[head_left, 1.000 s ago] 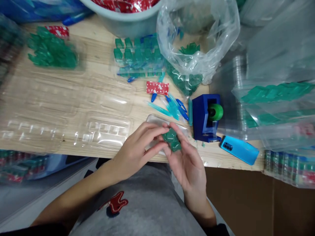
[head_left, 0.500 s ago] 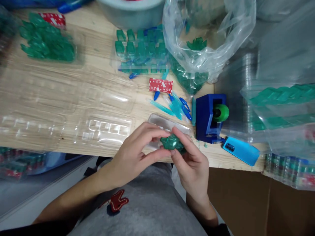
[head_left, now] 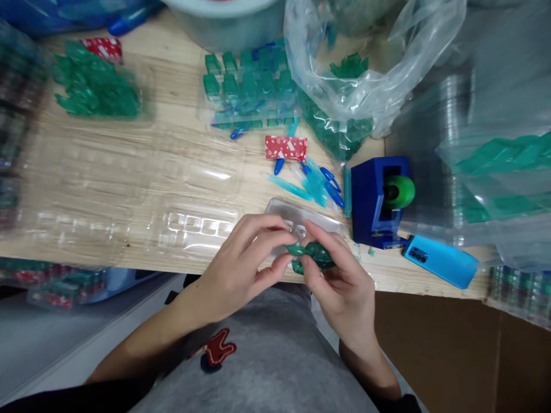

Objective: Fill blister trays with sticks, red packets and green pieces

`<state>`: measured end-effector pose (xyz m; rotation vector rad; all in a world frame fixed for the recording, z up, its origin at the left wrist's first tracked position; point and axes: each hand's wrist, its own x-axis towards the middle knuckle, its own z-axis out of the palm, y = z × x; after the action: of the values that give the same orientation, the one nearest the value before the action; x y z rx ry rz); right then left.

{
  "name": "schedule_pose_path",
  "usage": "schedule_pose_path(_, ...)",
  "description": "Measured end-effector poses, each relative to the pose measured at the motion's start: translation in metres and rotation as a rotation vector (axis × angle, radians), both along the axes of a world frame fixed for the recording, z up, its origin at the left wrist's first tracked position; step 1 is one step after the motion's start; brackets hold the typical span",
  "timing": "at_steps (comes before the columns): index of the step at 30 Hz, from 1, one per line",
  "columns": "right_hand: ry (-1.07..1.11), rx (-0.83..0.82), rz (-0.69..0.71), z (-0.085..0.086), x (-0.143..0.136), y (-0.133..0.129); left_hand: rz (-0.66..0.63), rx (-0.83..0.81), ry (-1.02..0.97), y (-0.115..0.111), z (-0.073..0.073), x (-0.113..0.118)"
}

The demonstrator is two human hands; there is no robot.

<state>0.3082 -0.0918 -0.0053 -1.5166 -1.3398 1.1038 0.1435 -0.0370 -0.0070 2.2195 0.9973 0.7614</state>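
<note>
A shiny translucent green plastic piece (head_left: 317, 253) is held between both hands in front of my body, over the table's front edge. My right hand (head_left: 344, 287) pinches its thicker right part between thumb and fingers. The thumb and fingertips of my left hand (head_left: 245, 267) close on its thin left end. Just behind the fingers lies a small clear plastic tray (head_left: 278, 208), partly hidden by both hands. The exact shape of the green piece is covered by my fingers.
Clear moulded trays (head_left: 196, 223) lie to the left, with a heap of green pieces (head_left: 99, 86) behind. A red packet (head_left: 286, 148), blue and turquoise pieces (head_left: 316, 183), a blue tape dispenser (head_left: 364, 201), a phone (head_left: 443, 261) and a plastic bag (head_left: 340, 115) stand around.
My fingertips have drawn slightly apart on the green piece, and its thin left end now shows between them. The whole scene has shifted a little to the right in view.
</note>
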Motion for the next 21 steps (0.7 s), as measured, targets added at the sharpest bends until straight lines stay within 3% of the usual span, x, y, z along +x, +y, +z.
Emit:
schedule_pose_path(6, 0.061, -0.065, 0.008, -0.006, 0.001, -0.001, -0.087, -0.057, 0.021, -0.002, -0.005, -0.011)
schedule_pose_path(10, 0.122, -0.127, -0.164, -0.019, 0.013, -0.007, 0.072, -0.196, 0.076, 0.001, -0.019, -0.03)
schedule_pose_path(13, 0.152, -0.127, -0.267, -0.027, 0.025, -0.011, 0.148, -0.194, 0.096, 0.006, -0.032, -0.036)
schedule_pose_path(16, 0.149, -0.126, -0.288, -0.029, 0.031, -0.013, 0.05, -0.167, 0.114, 0.012, -0.039, -0.031)
schedule_pose_path(21, 0.132, -0.142, -0.279, -0.03, 0.029, -0.011, -0.078, -0.128, 0.196, 0.015, -0.039, -0.019)
